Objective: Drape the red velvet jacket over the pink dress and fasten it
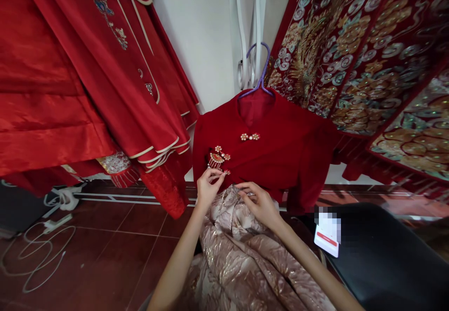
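Observation:
A dark red velvet top (280, 152) hangs on a purple hanger (261, 75) in front of me. It carries a pearl knot button (249, 137) at the collar and a tasselled fan-shaped ornament (218, 157) lower left. My left hand (207, 188) pinches the top's front edge just below that ornament, at a small fastening. My right hand (258, 202) has its fingers curled on the hem beside it, over a pink-gold brocade skirt (242, 259) that drapes down beneath the top.
Red satin robes (87, 96) hang at the left. Embroidered red and gold garments (368, 54) hang at the right. A black seat (389, 259) with a white card (328, 236) stands at the lower right. White cables (38, 250) lie on the dark red tiled floor.

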{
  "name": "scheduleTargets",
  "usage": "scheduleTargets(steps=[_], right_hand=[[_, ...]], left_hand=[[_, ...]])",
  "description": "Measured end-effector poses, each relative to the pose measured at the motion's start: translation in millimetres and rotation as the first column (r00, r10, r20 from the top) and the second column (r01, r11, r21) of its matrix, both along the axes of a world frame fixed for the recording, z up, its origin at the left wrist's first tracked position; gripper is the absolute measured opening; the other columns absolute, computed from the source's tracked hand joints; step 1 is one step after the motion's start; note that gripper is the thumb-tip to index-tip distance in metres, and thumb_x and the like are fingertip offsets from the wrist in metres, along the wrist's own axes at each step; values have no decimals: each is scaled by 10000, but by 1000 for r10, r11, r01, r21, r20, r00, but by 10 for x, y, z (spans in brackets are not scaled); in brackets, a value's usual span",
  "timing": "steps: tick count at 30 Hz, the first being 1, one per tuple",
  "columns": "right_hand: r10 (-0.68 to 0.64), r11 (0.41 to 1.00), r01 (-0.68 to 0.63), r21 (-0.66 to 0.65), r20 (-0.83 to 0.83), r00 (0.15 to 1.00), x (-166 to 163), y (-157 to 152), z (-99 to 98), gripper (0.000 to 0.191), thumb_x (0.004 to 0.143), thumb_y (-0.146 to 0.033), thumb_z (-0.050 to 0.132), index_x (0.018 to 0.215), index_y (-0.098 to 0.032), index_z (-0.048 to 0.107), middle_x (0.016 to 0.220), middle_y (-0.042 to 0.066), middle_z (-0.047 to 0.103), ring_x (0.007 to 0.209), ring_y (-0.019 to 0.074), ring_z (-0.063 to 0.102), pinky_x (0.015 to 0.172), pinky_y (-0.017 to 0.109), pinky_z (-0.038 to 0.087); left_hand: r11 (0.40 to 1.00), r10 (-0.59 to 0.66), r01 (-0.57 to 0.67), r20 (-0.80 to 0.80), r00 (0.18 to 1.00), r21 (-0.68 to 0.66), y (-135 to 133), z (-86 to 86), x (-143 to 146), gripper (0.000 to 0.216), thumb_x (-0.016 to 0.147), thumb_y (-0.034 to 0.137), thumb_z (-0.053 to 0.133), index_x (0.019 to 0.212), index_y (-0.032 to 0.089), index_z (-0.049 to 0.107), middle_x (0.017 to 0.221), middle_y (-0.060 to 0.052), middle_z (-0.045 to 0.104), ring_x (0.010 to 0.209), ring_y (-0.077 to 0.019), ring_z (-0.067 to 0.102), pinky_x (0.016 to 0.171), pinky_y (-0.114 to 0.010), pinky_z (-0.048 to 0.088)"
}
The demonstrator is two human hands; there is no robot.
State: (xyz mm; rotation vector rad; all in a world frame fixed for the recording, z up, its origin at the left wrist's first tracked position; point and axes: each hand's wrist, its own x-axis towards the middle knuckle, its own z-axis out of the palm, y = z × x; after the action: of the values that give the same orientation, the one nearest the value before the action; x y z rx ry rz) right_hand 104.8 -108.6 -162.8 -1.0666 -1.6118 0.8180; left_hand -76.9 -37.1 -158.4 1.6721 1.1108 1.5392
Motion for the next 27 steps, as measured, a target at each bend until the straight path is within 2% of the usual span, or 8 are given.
scheduleTargets(steps=[3, 6, 10, 13, 16, 20, 27], right_hand=[[6, 1000, -6, 1, 0, 1000, 0, 1, -2, 231, 920, -278, 505, 1100, -220, 638, 1087, 64, 646, 926, 156, 646, 713, 250, 549], [9, 1000, -9, 0, -9, 1000, -4, 1, 0, 235, 922, -291, 505, 1101, -218, 638, 1098, 66, 647, 921, 157, 650, 727, 259, 553], [-1, 1000, 0, -12, -14, 1000, -8, -7, 22, 235, 917, -291, 509, 1099, -218, 639, 1122, 67, 651, 855, 147, 662, 727, 274, 557], [-5, 1000, 5, -17, -9, 1000, -4, -16, 46, 233, 915, -285, 511, 1099, -219, 639, 1104, 64, 659, 841, 148, 665, 717, 275, 556], [-6, 1000, 6, -6, -13, 1000, 4, -22, 59, 237, 921, -284, 504, 1106, -220, 638, 1105, 63, 660, 871, 152, 664, 734, 276, 556], [-3, 1000, 3, -9, -15, 1000, 11, -26, 67, 231, 923, -276, 503, 1104, -226, 638, 1100, 53, 667, 855, 142, 665, 721, 262, 553], [-9, 1000, 9, -5, -18, 1000, 26, -33, 93, 237, 927, -285, 503, 1115, -231, 638, 1113, 49, 667, 856, 137, 667, 723, 253, 548]], left_hand=[[999, 49, -49, 11, 999, -5, 3, 36, 15, 220, 778, 372, 695, 817, 157, 667, 814, -32, 672, 787, -141, 661, 772, -271, 556], [998, 60, -58, 116, 991, -26, 76, 137, 67, 258, 781, 408, 687, 848, 158, 683, 856, -52, 699, 786, -144, 667, 762, -271, 550], [990, 27, 33, 410, 912, -139, 230, 322, 189, 323, 735, 412, 729, 915, 144, 709, 910, -78, 725, 842, -172, 685, 842, -338, 549], [960, 20, 139, 553, 833, -245, 285, 419, 259, 321, 680, 342, 787, 905, 122, 725, 932, -91, 733, 856, -176, 689, 911, -383, 524], [938, 5, 198, 582, 813, -284, 266, 461, 280, 340, 643, 300, 816, 918, 117, 736, 964, -96, 736, 868, -172, 686, 937, -383, 502], [939, 11, 183, 557, 831, -291, 216, 474, 277, 364, 625, 330, 822, 919, 132, 743, 985, -100, 736, 890, -177, 678, 899, -346, 496], [949, 30, 174, 627, 779, -262, 203, 500, 342, 294, 625, 323, 808, 849, 149, 734, 926, -74, 738, 857, -140, 674, 851, -280, 481]])
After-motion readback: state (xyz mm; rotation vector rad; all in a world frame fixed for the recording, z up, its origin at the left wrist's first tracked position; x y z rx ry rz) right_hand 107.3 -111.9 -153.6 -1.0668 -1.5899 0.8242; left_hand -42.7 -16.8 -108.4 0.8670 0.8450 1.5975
